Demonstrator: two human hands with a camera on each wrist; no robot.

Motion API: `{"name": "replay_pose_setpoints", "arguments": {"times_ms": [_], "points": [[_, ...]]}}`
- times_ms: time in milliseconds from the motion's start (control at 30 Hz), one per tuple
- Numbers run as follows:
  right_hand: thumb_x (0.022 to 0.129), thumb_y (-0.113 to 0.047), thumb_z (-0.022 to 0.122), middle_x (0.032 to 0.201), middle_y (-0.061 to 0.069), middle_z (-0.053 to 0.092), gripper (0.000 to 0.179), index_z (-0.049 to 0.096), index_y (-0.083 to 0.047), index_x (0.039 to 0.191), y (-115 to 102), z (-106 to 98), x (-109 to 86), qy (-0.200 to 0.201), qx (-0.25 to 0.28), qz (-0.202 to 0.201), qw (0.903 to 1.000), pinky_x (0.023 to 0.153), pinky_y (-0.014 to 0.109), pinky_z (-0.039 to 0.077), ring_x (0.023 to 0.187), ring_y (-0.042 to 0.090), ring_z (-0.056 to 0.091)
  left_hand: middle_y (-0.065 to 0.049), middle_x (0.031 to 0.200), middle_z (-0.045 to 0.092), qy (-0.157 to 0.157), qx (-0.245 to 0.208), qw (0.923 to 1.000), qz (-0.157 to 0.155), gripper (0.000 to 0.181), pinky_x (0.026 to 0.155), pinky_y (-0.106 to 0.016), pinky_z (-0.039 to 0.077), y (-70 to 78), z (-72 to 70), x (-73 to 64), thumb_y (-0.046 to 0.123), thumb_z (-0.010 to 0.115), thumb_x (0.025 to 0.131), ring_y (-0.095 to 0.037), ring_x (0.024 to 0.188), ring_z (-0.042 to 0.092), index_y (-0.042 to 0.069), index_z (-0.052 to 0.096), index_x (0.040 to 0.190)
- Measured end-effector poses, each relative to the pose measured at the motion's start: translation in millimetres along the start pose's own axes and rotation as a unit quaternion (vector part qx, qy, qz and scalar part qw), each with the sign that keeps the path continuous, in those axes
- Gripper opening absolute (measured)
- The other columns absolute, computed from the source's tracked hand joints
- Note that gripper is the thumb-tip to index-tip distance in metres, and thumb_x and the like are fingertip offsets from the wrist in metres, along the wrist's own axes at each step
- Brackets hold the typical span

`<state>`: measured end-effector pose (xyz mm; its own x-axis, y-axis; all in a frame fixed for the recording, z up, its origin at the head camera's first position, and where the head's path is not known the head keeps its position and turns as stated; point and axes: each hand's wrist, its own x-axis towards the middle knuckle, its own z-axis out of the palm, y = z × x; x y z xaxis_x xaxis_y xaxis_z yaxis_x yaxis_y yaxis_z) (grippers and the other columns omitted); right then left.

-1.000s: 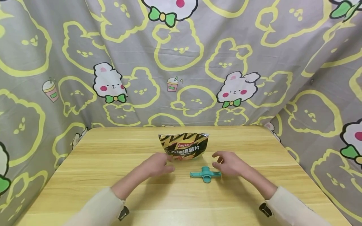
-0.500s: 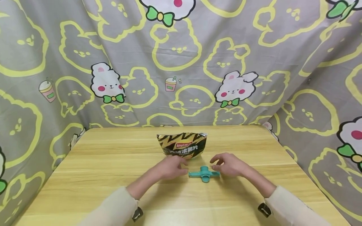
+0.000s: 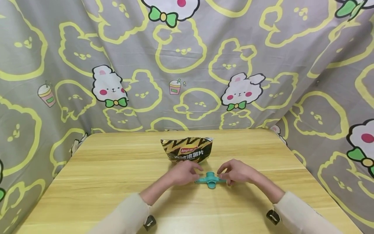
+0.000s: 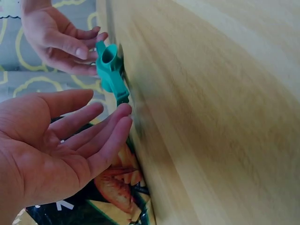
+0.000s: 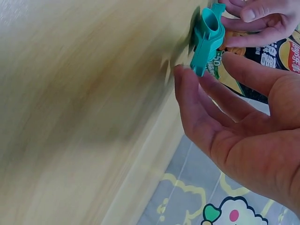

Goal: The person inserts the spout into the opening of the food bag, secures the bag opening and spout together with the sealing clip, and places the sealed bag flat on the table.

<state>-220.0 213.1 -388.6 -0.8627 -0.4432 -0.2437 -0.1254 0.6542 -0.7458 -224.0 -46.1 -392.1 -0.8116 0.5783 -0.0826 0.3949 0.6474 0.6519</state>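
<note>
Clip (image 3: pixel 211 177): teal, lying on the table (image 3: pixel 117 156), lower centre of the head frame, slightly right, between the hands.
Left hand (image 3: pixel 184 173): beside the clip's left end, fingers apart and slightly bent, gripping nothing; fingertip contact cannot be told.
Right hand (image 3: pixel 238 171): at the right end, fingers loosely curved, not clamped; contact equally unclear.
Bag (image 3: pixel 187 150): standing mid-frame, its bottom partly hidden by the left hand.
Change: left hand has moved rightward to the clip, right hand barely shifted; both ends now seem within reach, nothing lifted.
</note>
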Motion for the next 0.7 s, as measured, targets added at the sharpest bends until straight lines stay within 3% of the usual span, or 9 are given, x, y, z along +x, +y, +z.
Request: {"name": "replay_pose_setpoints", "arguments": {"times_ms": [200, 467, 700], "points": [[0.091, -0.009, 0.070, 0.072, 0.012, 0.067, 0.022, 0.073, 0.002, 0.109, 2.5, 1.9, 1.3, -0.011, 0.015, -0.008, 0.9998, 0.065, 0.035, 0.060, 0.064, 0.018, 0.066, -0.011, 0.090, 0.078, -0.006, -0.062, 0.9979, -0.017, 0.031, 0.059, -0.026, 0.055, -2.2, 5.1, 3.2, 0.008, 0.069, 0.094, -0.022, 0.071, 0.073, 0.005, 0.070, 0.125], [0.088, -0.002, 0.070, 0.079, 0.012, 0.071, 0.009, 0.073, 0.004, 0.095, 3.3, 5.1, 4.6, -0.012, 0.027, -0.009, 0.9995, 0.066, 0.038, 0.061, 0.065, 0.018, 0.066, -0.009, 0.087, 0.077, -0.006, -0.069, 0.9973, -0.023, 0.031, 0.060, -0.025, 0.054, -3.6, 6.6, 3.7, 0.007, 0.070, 0.093, -0.021, 0.071, 0.072, 0.005, 0.071, 0.124], [0.087, -0.001, 0.071, 0.081, 0.012, 0.072, 0.008, 0.073, 0.004, 0.093, 0.9, 4.6, 5.7, -0.011, 0.038, -0.011, 0.9991, 0.066, 0.037, 0.062, 0.068, 0.021, 0.068, -0.011, 0.091, 0.077, 0.000, -0.089, 0.9958, -0.023, 0.032, 0.063, -0.032, 0.058, -2.8, 1.5, 0.7, 0.006, 0.069, 0.092, -0.025, 0.071, 0.072, 0.002, 0.069, 0.125]]}}
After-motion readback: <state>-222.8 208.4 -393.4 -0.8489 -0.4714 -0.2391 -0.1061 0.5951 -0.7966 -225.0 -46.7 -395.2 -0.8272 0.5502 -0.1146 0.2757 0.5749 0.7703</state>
